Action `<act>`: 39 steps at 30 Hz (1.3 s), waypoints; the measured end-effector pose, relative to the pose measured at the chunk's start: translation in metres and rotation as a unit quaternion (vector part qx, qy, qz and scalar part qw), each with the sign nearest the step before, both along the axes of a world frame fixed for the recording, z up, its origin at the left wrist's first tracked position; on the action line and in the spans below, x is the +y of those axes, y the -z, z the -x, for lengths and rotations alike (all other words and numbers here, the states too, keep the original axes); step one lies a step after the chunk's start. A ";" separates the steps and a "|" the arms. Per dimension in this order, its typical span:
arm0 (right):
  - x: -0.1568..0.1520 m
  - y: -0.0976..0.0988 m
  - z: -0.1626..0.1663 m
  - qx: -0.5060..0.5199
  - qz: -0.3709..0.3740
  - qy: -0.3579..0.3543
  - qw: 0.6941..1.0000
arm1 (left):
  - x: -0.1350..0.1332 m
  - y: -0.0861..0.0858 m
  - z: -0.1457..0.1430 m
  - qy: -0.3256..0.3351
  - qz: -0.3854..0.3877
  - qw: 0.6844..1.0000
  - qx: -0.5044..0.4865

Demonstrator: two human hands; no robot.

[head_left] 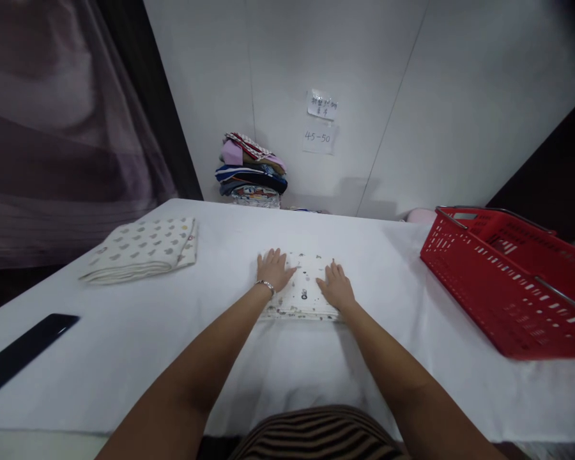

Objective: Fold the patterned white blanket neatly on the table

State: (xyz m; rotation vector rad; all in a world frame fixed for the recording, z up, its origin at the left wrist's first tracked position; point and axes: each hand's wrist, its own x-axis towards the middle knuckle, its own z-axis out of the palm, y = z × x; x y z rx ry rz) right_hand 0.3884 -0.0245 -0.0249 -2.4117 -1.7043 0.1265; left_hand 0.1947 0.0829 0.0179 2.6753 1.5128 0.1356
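Note:
A small folded white cloth with dark little prints (304,287) lies on the white table (172,345) in front of me. My left hand (274,268), with a thin bracelet at the wrist, rests flat on the cloth's left part, fingers stretched out. My right hand (335,286) lies flat on its right part, fingers also spread. Neither hand grips anything.
A second folded patterned cloth (144,249) lies at the table's far left. A red plastic basket (508,281) stands on the right. A stack of folded fabrics (252,171) sits against the back wall. A dark flat object (23,348) lies near the left edge.

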 end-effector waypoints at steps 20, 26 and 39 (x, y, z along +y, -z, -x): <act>0.050 -0.039 0.035 -0.036 -0.023 -0.088 0.995 | 0.013 0.027 0.008 -0.111 0.050 0.992 -0.017; 0.077 -0.015 0.057 -0.009 -0.030 -0.153 0.988 | 0.014 0.029 0.010 -0.102 0.037 0.994 -0.015; 0.067 -0.017 0.018 0.000 -0.008 -0.061 0.998 | 0.016 0.031 0.010 -0.107 0.040 0.993 -0.019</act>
